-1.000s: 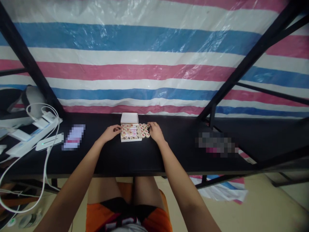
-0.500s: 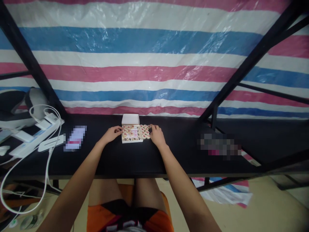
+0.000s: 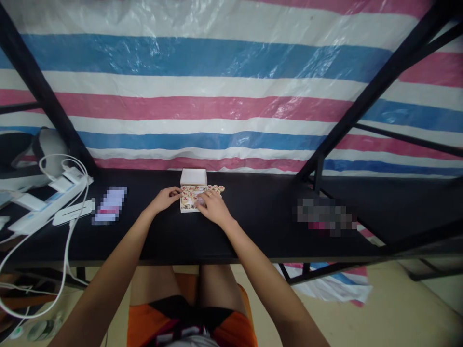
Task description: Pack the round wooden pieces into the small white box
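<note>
A shallow white box (image 3: pixel 187 210) holds several round xiangqi pieces (image 3: pixel 185 195) with red and dark characters. At its left side, my left hand (image 3: pixel 167 198) has its fingers bent, thumb and fingertips gripping the edge. My right hand (image 3: pixel 214 208) reaches over the right part of the box, its fingers curled down onto xiangqi pieces there; the exact contact is hidden under the hand. More loose pieces (image 3: pixel 216 188) lie on the table just right of the box, partly covered by that hand. Behind the box stands its white lid (image 3: pixel 193 176).
The black table (image 3: pixel 173 241) also bears a blurred phone (image 3: pixel 110 206), a white power strip (image 3: pixel 50 202) with looping cables at left, and a blurred dark object (image 3: pixel 323 215) at right. Black metal posts (image 3: pixel 361 106) frame a striped plastic sheet (image 3: pixel 202 106) behind.
My right hand has moved left from the loose pieces to over the box. My left hand stays at the box's left edge. The view has shifted slightly.
</note>
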The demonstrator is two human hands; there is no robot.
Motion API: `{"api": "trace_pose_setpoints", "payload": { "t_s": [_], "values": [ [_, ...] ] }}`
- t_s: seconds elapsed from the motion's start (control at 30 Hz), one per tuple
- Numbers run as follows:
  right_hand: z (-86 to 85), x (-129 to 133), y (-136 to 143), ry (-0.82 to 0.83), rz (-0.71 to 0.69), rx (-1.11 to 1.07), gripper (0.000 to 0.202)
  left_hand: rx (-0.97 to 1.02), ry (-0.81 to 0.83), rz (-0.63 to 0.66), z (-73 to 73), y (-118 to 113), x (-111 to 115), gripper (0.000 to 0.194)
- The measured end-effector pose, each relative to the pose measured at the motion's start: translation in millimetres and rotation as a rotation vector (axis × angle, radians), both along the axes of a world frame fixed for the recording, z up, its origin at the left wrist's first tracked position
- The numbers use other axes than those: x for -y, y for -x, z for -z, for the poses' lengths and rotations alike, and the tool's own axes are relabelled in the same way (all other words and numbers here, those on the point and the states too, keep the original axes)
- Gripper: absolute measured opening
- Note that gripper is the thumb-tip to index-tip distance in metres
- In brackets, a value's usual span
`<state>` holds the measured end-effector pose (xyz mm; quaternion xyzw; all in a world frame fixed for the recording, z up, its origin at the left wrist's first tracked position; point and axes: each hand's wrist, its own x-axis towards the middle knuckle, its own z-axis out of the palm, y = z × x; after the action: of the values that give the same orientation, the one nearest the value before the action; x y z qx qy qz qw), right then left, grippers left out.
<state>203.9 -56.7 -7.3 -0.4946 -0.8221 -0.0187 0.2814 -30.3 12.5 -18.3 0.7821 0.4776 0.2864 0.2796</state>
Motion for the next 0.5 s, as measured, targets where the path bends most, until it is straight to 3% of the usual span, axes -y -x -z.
{"api": "trace_pose_setpoints", "payload": {
  "t_s": [0.33,0.43,0.5],
  "values": [
    [8.0,-10.9,12.6,0.099,0.021,-0.126,0.012,-0.005,0.012,0.006,-6.4,-2.2,2.6,0.043],
    [5.0,-13.7,-0.2,0.049,0.042,-0.189,0.013,-0.011,0.005,-0.013,-8.4,-3.3,4.8,0.043],
    [3.9,-15.4,-19.9,0.042,0.175,-0.263,0.016,-0.018,0.002,-0.019,-9.4,-3.6,6.1,0.043]
  ]
}}
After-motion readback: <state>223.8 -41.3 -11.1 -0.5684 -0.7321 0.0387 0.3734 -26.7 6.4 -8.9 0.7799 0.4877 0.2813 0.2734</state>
